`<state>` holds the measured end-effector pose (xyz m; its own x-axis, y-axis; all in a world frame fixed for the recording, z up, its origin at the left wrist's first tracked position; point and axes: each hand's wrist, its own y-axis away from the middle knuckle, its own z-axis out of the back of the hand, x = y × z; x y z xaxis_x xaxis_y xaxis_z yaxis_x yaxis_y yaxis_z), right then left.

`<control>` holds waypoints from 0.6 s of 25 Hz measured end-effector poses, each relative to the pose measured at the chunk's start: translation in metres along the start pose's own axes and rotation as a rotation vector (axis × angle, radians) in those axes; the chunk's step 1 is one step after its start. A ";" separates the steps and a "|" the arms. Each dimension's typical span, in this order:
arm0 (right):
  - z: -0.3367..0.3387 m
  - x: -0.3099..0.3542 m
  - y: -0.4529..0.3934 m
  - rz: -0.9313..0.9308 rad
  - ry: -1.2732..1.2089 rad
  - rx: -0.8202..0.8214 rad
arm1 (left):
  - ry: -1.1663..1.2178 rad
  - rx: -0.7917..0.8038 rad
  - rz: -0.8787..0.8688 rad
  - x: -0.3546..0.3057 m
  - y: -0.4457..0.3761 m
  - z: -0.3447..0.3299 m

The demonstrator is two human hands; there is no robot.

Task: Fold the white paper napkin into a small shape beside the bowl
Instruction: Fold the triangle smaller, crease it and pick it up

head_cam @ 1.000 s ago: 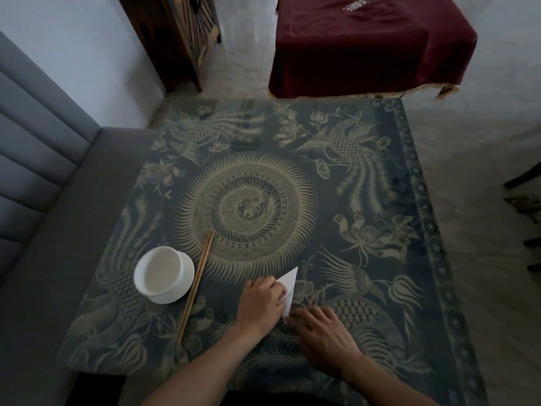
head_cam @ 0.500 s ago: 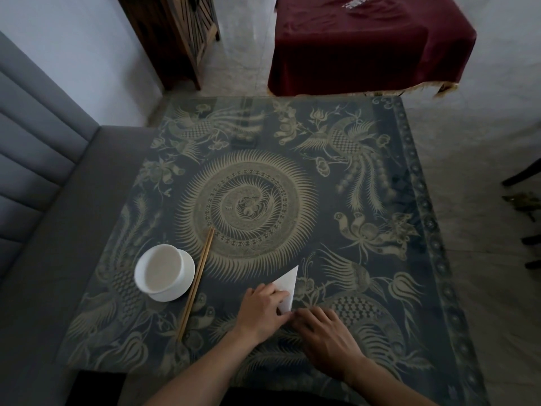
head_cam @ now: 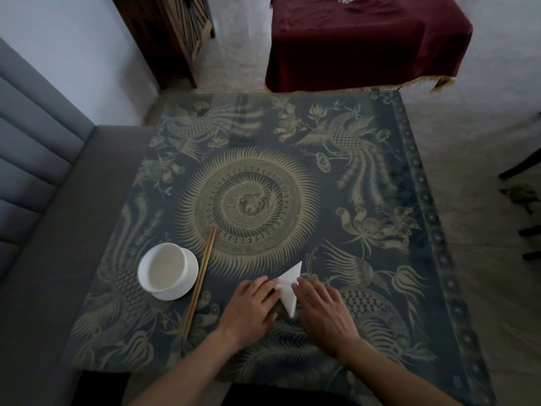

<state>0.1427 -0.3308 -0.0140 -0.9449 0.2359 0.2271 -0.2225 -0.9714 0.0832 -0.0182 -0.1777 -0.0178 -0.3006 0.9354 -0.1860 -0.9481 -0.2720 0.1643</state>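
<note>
The white paper napkin (head_cam: 288,285), folded into a pointed, roughly triangular shape, lies flat on the dark blue bench (head_cam: 380,259) patterned with pale gold birds and flowers, near its front edge. It sits between the two hands: the left hand (head_cam: 251,309) lies palm down just left of it, fingers spread flat with the fingertips touching the napkin's left edge, gripping nothing. The right hand (head_cam: 322,313) lies palm down on the other side, fingers extended, its fingertips pressing on the napkin's right edge, also not closed around anything. The napkin's far tip points away from the person and sticks out beyond both hands.

To the left, well apart from the napkin, a round white ceramic bowl (head_cam: 167,269) stands on a small white saucer (head_cam: 187,285); the bowl's inside looks pale and whether it holds anything cannot be told. A pair of light wooden chopsticks (head_cam: 200,281) lies just right of the saucer, between bowl and napkin.
</note>
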 end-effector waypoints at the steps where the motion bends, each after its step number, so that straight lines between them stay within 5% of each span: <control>1: 0.001 0.003 -0.007 -0.032 0.014 0.036 | -0.023 0.054 -0.016 0.006 0.003 0.001; 7: -0.008 0.001 -0.021 0.093 0.137 0.200 | -0.116 0.237 -0.105 0.028 0.006 0.000; 15: -0.006 -0.014 -0.018 0.103 0.150 0.250 | -0.128 0.294 -0.181 0.043 -0.002 -0.003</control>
<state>0.1588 -0.3173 -0.0248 -0.9885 0.1112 0.1024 -0.0748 -0.9485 0.3079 -0.0297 -0.1372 -0.0292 -0.0974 0.9882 -0.1183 -0.9090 -0.0399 0.4149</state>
